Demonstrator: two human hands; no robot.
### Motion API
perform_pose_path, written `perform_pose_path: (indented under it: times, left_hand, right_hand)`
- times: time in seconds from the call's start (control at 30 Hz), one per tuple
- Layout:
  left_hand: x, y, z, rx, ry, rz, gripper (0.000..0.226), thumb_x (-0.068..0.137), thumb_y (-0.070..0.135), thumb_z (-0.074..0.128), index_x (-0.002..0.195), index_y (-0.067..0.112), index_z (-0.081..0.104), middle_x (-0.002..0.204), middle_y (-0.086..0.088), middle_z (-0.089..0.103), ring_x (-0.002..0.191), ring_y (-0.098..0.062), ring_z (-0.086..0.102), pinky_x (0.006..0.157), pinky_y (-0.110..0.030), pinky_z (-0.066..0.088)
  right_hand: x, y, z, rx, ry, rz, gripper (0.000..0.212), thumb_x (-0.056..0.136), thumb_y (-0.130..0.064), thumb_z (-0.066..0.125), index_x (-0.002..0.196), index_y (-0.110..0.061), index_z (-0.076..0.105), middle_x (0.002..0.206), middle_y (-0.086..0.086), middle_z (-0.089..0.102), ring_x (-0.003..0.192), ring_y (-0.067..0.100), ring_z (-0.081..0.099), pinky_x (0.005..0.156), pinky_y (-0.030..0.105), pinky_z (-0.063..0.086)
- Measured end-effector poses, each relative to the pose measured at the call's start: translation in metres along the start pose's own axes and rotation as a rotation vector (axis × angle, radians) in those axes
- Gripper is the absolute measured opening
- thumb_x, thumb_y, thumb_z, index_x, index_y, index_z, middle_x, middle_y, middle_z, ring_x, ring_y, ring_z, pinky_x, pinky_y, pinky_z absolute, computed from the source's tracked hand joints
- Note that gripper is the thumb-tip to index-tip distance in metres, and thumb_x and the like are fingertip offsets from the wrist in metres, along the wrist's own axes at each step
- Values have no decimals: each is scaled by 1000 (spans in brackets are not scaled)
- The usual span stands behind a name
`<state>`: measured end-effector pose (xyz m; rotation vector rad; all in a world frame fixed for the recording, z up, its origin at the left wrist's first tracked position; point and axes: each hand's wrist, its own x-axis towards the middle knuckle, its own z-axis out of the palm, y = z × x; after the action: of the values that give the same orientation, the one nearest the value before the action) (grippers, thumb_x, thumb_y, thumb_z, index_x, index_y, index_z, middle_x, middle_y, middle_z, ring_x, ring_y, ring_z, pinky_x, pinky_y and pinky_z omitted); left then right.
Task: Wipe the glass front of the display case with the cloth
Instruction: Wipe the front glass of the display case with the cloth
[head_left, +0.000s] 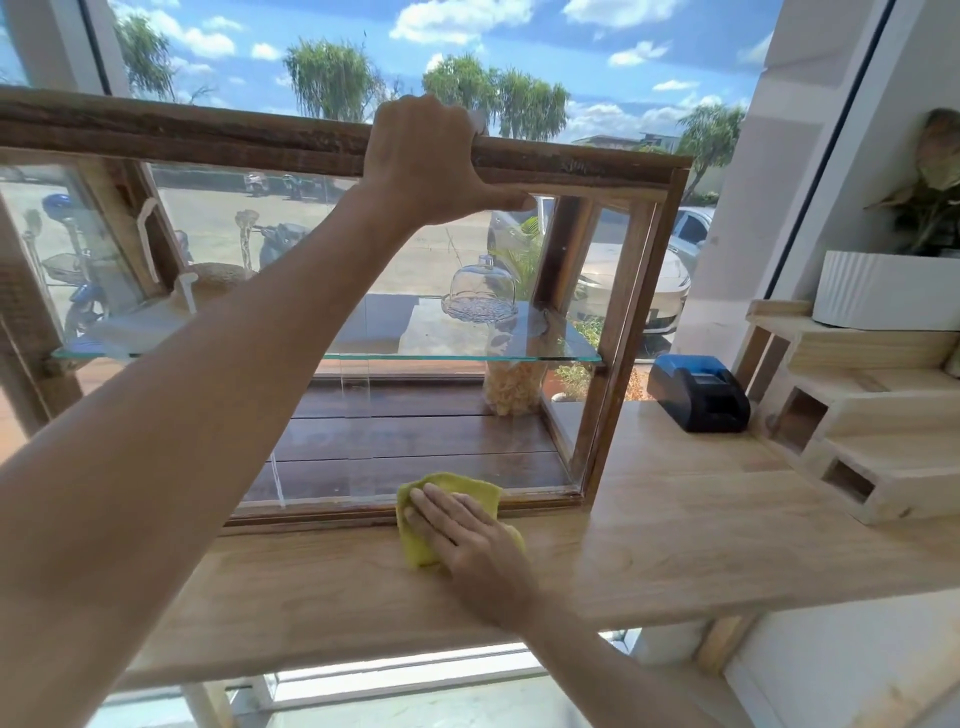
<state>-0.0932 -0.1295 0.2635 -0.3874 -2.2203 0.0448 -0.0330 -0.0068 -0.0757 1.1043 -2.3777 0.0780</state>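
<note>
A wooden display case (631, 322) with a glass front (415, 426) stands on a light wooden counter (675, 519). My left hand (431, 161) grips the dark top rail of the case, fingers over the top and thumb underneath. My right hand (462, 535) lies flat on a yellow cloth (415, 551), pressing it where the bottom frame of the case meets the counter. The cloth's upper edge overlaps the lowest strip of the glass. Inside, a glass shelf (467, 358) holds a glass dome dish (480, 293), with a jar (511, 387) below.
A black and blue receipt printer (698, 392) sits on the counter right of the case. Stepped wooden shelving (852, 421) at the far right carries a white ribbed pot (883, 291) with a plant. Large windows stand behind the case.
</note>
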Motion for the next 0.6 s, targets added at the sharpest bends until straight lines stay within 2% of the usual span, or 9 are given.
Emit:
perform_pose_path:
  times: [0.1, 0.17, 0.27, 0.33, 0.4, 0.47, 0.53, 0.6]
  left_hand:
    - [1, 0, -1, 1, -18, -11, 93, 55, 92, 39, 93, 13, 69, 52, 5, 34, 66, -20, 49, 67, -31, 36]
    - [1, 1, -1, 6, -26, -8, 93, 55, 92, 39, 93, 12, 69, 53, 5, 34, 66, -20, 48, 67, -31, 35]
    - [1, -1, 0, 9, -25, -8, 91, 56, 92, 40, 93, 13, 68, 53, 5, 35, 66, -20, 48, 66, -30, 35]
    - [0, -2, 0, -1, -17, -17, 91, 56, 92, 40, 93, 14, 68, 55, 2, 43, 67, -21, 48, 67, -30, 35]
    - [0, -2, 1, -11, -6, -19, 93, 54, 93, 39, 93, 15, 69, 64, -1, 53, 67, -21, 50, 67, -30, 35]
    - [1, -1, 1, -12, -1, -20, 95, 52, 93, 36, 94, 15, 69, 67, -3, 56, 67, -21, 51, 67, -30, 36]
    - [1, -2, 2, -7, 2, -23, 97, 51, 94, 34, 94, 14, 69, 67, -3, 56, 67, -21, 50, 67, -30, 36]
    - [1, -2, 2, -3, 6, -27, 98, 51, 95, 34, 94, 14, 70, 67, -3, 55, 67, -21, 50, 67, -31, 36]
  right_hand:
    - [20, 23, -2, -108, -257, -185, 46, 90, -15, 33, 127, -18, 60, 140, -2, 52, 131, 14, 47, 107, 30, 40]
    - [21, 39, -2, -152, -362, -234, 49, 90, -15, 31, 132, -18, 56, 144, -1, 48, 132, 15, 45, 110, 31, 38]
    - [5, 55, -7, -120, -365, -213, 57, 87, -13, 24, 140, -15, 47, 148, 2, 42, 135, 15, 41, 112, 30, 29]
    - [-12, 66, -13, -43, -328, -136, 63, 85, -13, 23, 146, -16, 37, 150, 1, 39, 137, 14, 37, 113, 28, 22]
    - [-28, 78, -21, 28, -310, -34, 67, 85, -10, 29, 152, -19, 22, 152, -1, 36, 139, 13, 33, 115, 25, 20]
    - [-43, 88, -29, 44, -304, 40, 76, 85, -2, 41, 153, -23, 12, 154, -3, 31, 142, 11, 28, 114, 18, 13]
    - [-56, 98, -33, 70, -341, 106, 81, 86, 2, 44, 151, -25, 6, 156, -6, 25, 144, 9, 22, 111, 13, 0]
    - [-67, 105, -39, 79, -332, 161, 81, 85, 3, 46, 150, -25, 6, 155, -5, 27, 143, 10, 24, 111, 14, -2]
